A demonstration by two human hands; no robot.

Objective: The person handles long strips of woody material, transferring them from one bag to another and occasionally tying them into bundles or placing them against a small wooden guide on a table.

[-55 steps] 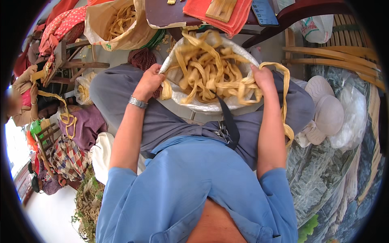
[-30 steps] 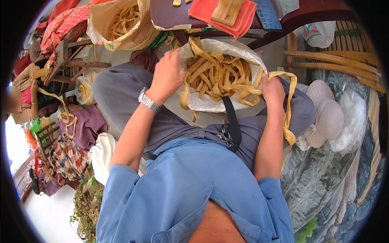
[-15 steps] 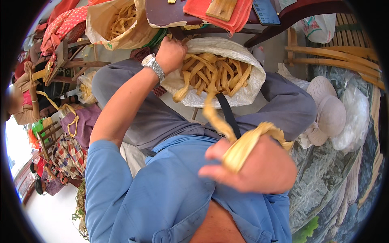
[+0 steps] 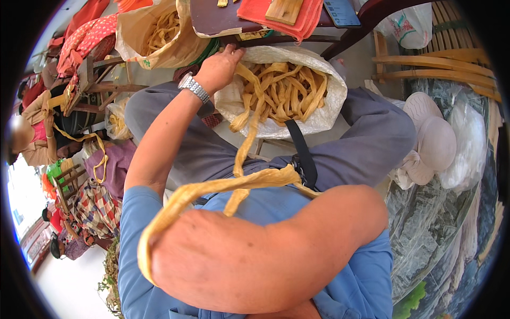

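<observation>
My left hand (image 4: 219, 66), with a metal watch at its wrist, has fingers curled on the upper left rim of a white woven sack (image 4: 333, 109) between my legs. The sack holds a tangle of flat tan strips (image 4: 281, 93). My right hand (image 4: 180, 250) is very close to the camera, low over my blue shirt, its fingers hidden. A long yellow strip (image 4: 239, 181) crosses over that hand and arm and runs up to the sack's left side. A black strap (image 4: 303, 154) hangs below the sack.
A dark table (image 4: 207, 16) bears red cloths (image 4: 305, 26), a wooden board and a phone (image 4: 342, 10). Another sack of strips (image 4: 133, 37) stands upper left. A co-worker (image 4: 37, 127) handles a strip at left. Wooden slats (image 4: 435, 74), pale hats (image 4: 430, 143) and plastic sheeting (image 4: 414, 239) lie at right.
My right hand left the sack's rim and swung down and left toward the camera, drawing a strip out across my body. My left hand moved up along the rim.
</observation>
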